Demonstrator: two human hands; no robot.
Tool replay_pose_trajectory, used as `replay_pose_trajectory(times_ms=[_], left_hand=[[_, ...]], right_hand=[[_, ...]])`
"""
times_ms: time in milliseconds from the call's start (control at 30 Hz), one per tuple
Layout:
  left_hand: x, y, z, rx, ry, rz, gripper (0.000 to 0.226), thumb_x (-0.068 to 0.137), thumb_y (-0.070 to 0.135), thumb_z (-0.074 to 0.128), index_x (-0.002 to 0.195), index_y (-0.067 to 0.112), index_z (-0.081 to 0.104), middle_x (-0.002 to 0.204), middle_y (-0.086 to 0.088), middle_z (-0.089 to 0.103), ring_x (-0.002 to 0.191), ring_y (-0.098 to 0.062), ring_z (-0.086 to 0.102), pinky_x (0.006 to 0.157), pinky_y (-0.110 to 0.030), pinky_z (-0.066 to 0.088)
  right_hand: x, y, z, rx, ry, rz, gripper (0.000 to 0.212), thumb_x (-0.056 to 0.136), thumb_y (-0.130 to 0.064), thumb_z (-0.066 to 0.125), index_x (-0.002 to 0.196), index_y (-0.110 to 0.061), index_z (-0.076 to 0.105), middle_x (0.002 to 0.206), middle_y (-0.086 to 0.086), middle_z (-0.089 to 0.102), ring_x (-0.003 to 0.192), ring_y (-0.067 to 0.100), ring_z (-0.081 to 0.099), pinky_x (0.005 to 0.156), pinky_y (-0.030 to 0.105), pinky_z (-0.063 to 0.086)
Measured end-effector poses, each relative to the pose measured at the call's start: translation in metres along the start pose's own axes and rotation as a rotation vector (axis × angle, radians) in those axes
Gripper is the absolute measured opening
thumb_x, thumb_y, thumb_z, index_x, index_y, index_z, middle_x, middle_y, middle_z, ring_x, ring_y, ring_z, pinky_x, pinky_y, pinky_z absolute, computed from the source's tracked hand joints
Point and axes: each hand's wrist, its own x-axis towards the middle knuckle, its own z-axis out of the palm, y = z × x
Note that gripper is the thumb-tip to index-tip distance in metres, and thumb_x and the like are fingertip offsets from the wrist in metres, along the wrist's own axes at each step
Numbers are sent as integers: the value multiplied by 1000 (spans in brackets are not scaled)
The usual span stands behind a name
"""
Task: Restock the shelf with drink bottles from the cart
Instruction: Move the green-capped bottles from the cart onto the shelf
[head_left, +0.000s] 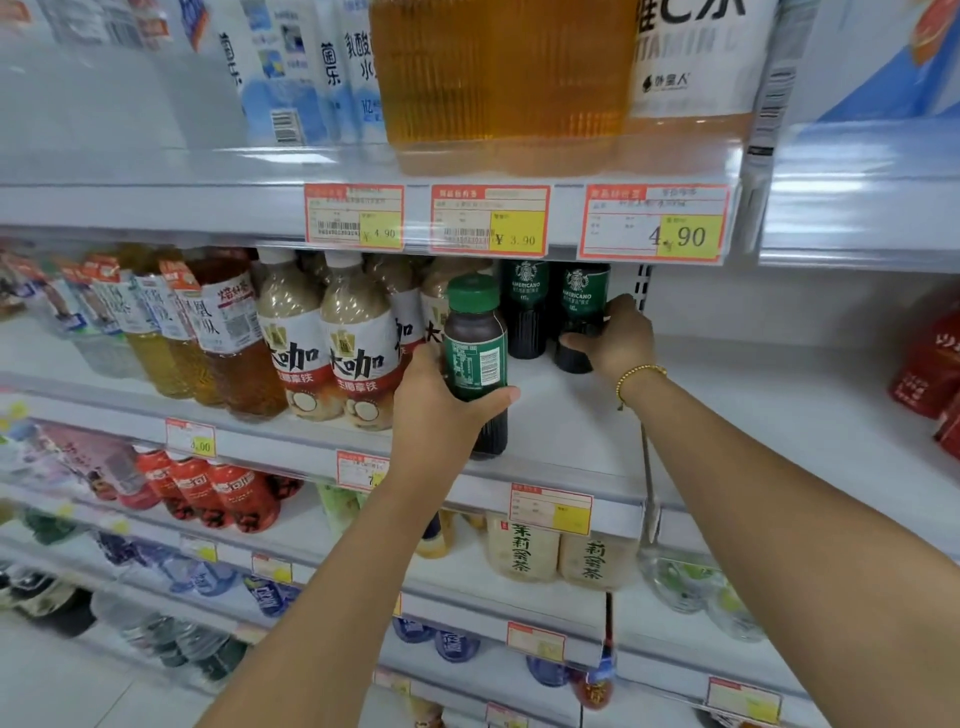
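My left hand (441, 405) grips a dark coffee bottle (475, 358) with a green cap and green label, held upright just above the front of the white middle shelf (566, 431). Further back on that shelf, my right hand (618, 338) is curled round a second green-labelled coffee bottle (579, 317) that stands at the right end, next to the shelf upright. A third coffee bottle (525, 312) of the same kind stands to its left. The cart is not in view.
Latte bottles (358, 343) and tea bottles (228, 332) fill the shelf left of the coffee. Price tags (652, 223) line the shelf edge above. Large amber bottles (498, 83) stand overhead. Red cartons (930, 364) sit at far right. Lower shelves hold more drinks.
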Motion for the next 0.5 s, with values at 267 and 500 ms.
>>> replay_pose_trajectory(times_ms=[267, 500], left_hand=[[-2, 0, -1, -34, -32, -3, 55, 66, 27, 83, 103, 27, 43, 96, 12, 58, 86, -7, 59, 65, -7, 42], [-3, -1, 1, -68, -33, 5, 59, 67, 27, 82, 115, 20, 49, 98, 13, 59, 86, -4, 59, 63, -5, 42]], right_hand=[[14, -1, 11, -7, 13, 9, 57, 74, -21, 77, 119, 1, 49, 121, 18, 60, 112, 32, 57, 86, 34, 46], [21, -10, 19, -123, -18, 46, 42, 81, -21, 70, 112, 3, 56, 115, 20, 63, 106, 31, 61, 70, 27, 41]])
